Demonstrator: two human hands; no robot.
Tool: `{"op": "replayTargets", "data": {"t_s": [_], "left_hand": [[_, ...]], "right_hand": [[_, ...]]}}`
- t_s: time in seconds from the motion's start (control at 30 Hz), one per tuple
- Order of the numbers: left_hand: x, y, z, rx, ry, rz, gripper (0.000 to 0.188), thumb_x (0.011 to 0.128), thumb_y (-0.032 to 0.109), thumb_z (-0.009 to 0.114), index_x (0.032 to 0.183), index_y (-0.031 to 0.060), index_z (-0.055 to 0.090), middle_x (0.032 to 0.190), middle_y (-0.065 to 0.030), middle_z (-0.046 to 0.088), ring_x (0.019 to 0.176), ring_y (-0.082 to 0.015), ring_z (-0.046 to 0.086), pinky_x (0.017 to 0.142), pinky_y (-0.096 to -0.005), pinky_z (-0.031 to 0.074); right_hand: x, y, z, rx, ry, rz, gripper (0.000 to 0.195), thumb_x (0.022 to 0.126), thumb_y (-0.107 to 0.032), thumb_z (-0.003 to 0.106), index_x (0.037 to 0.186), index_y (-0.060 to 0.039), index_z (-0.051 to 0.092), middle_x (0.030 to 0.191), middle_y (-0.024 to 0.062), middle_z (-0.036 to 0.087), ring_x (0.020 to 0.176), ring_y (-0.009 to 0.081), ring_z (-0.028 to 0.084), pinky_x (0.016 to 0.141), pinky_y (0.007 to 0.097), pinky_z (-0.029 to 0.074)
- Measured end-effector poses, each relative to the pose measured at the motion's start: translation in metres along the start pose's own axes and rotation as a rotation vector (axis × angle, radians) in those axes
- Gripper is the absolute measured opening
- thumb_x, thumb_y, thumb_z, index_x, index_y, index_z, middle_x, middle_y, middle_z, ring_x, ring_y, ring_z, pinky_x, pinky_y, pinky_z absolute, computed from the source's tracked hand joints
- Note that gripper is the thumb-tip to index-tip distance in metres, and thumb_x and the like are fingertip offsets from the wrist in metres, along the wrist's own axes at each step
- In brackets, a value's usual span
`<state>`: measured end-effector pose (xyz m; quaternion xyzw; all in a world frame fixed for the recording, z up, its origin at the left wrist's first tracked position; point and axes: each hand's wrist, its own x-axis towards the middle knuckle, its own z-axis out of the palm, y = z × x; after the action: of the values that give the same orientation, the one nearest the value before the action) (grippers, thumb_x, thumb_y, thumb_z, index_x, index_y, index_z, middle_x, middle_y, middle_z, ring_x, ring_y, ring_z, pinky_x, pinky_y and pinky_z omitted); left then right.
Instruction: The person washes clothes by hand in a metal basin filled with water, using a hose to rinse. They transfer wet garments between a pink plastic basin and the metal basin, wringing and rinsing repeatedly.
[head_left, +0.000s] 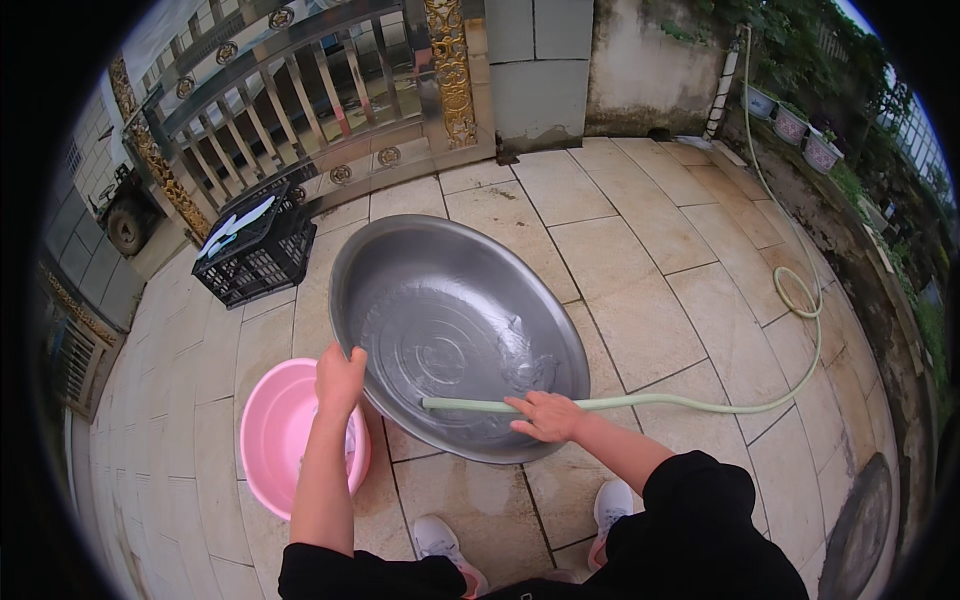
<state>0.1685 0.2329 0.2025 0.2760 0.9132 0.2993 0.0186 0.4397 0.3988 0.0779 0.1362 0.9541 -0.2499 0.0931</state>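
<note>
A large grey metal basin stands before me, tilted, with a little water in it. My left hand grips its rim on the left side. Over the near right part of the basin, my right hand is on a pale green hose, its fingers around or on top of it. The hose's open end lies inside the basin. A pink plastic basin sits on the tiles beside my left forearm, which partly hides it and some pale cloth inside.
A black plastic crate with brushes or similar light-coloured tools on top stands at the left by a metal gate. The hose loops over the tiles at the right, near potted plants. A round dark lid lies lower right.
</note>
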Motion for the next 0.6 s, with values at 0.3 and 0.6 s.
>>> {"op": "replayTargets", "data": {"t_s": [0.3,0.6], "left_hand": [[-0.005,-0.094,0.006,0.172,-0.059,-0.285,0.04,0.077,0.031,0.048,0.09,-0.0054,0.055,0.091,-0.0258,0.059,0.087,-0.0388,0.057,0.077,-0.0451,0.044],[-0.006,-0.095,0.02,0.138,-0.089,-0.305,0.042,0.078,0.034,0.047,0.09,-0.0053,0.056,0.09,-0.0255,0.059,0.085,-0.0382,0.058,0.076,-0.0448,0.045]], "right_hand": [[-0.002,-0.001,0.025,-0.283,-0.212,-0.279,0.065,0.079,-0.044,0.051,0.133,-0.0151,0.029,0.104,0.0156,0.046,0.098,0.0312,0.046,0.082,0.0388,0.037],[-0.016,-0.004,0.002,-0.492,-0.038,-0.318,0.03,0.078,-0.012,0.046,0.106,-0.0218,0.05,0.088,0.0095,0.045,0.084,0.0247,0.05,0.065,0.0339,0.045]]}}
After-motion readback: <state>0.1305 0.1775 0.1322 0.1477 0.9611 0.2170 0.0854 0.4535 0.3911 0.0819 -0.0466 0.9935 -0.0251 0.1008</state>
